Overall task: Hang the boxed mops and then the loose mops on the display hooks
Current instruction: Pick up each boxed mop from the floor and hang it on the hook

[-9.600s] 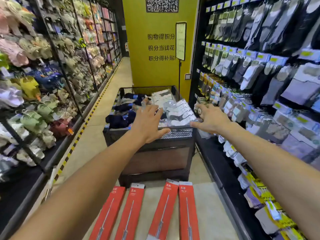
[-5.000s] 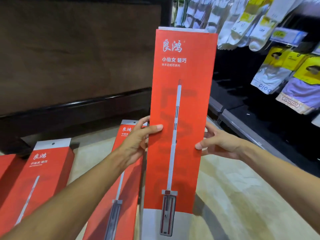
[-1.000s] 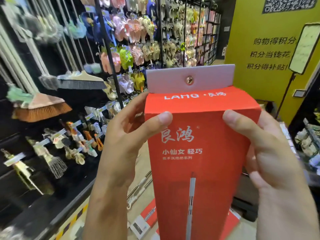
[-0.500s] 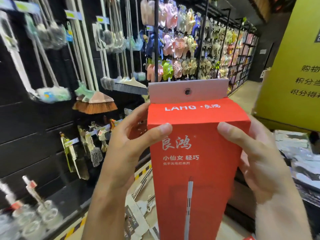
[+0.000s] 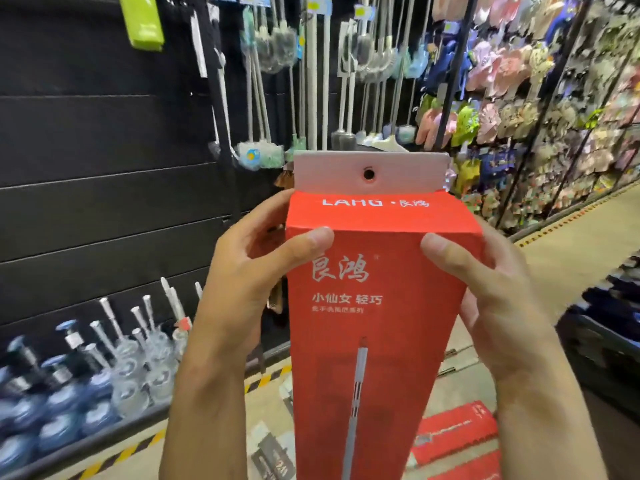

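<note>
I hold a tall red mop box [image 5: 374,306] upright in front of me, its white hang tab with a round hole [image 5: 369,174] at the top. My left hand [image 5: 242,282] grips the box's left side near the top, thumb across the front. My right hand [image 5: 498,299] grips the right side the same way. Behind the box is a black slatted display wall [image 5: 104,150]. More red mop boxes [image 5: 457,431] lie on the floor at lower right, and loose mop parts [image 5: 273,455] lie on the floor beside them.
Mops and brushes [image 5: 311,81] hang on the wall above and behind the box. Plungers or bottles [image 5: 86,386] fill a low shelf at lower left. Slippers [image 5: 519,98] hang on racks to the right. A dark bin [image 5: 609,323] stands at the right edge.
My view has swung left along the wall, from the slipper racks toward the black panel and hanging mops. Both hands keep the same grip on the box.
</note>
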